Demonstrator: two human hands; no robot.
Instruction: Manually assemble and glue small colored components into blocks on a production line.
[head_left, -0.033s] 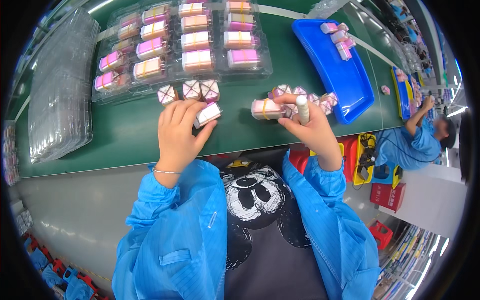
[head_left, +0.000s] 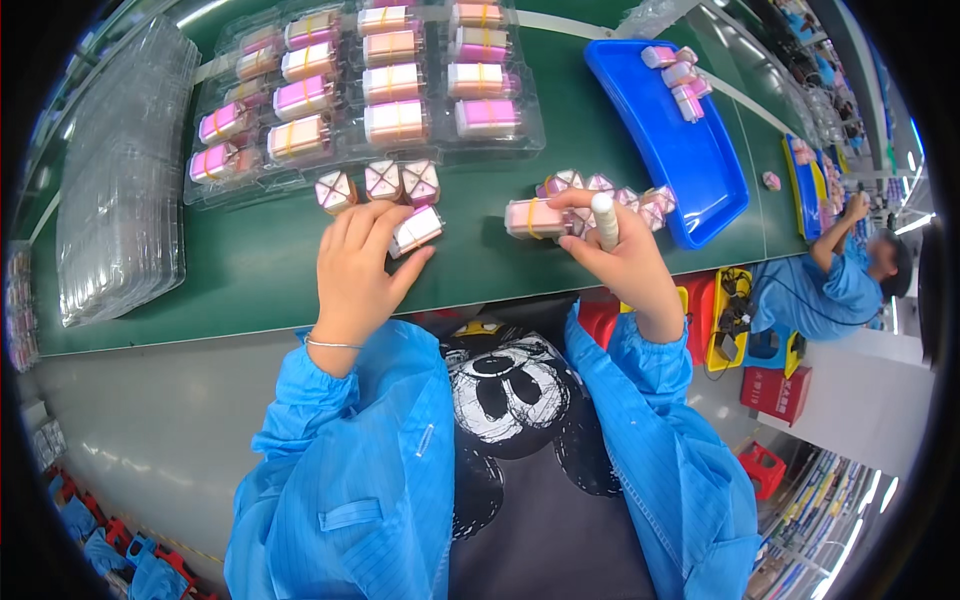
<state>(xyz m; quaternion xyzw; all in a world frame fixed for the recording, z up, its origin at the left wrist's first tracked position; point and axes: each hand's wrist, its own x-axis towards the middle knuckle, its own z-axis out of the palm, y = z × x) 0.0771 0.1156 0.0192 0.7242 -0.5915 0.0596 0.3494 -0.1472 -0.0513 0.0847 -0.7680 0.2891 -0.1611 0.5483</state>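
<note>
My left hand point(head_left: 355, 262) is curled on the green tabletop, its thumb and fingers around a small white-and-pink block point(head_left: 417, 231). Just beyond its fingers stand three similar blocks point(head_left: 383, 180), their ends marked with dark crosses. Between thumb and forefinger, my right hand point(head_left: 638, 268) grips a pale pink block with a yellow band point(head_left: 534, 218). A white pen-like stick point(head_left: 605, 222) is also tucked in that hand, pointing up. Several more cross-ended blocks point(head_left: 655, 207) lie behind the right hand, partly hidden by its fingers.
Clear plastic trays point(head_left: 520, 138) with rows of banded blocks lie at the back. A stack of clear trays point(head_left: 125, 190) is at the left. The blue tray point(head_left: 725, 190) on the right holds several blocks. A co-worker point(head_left: 825, 285) in blue is at the far right.
</note>
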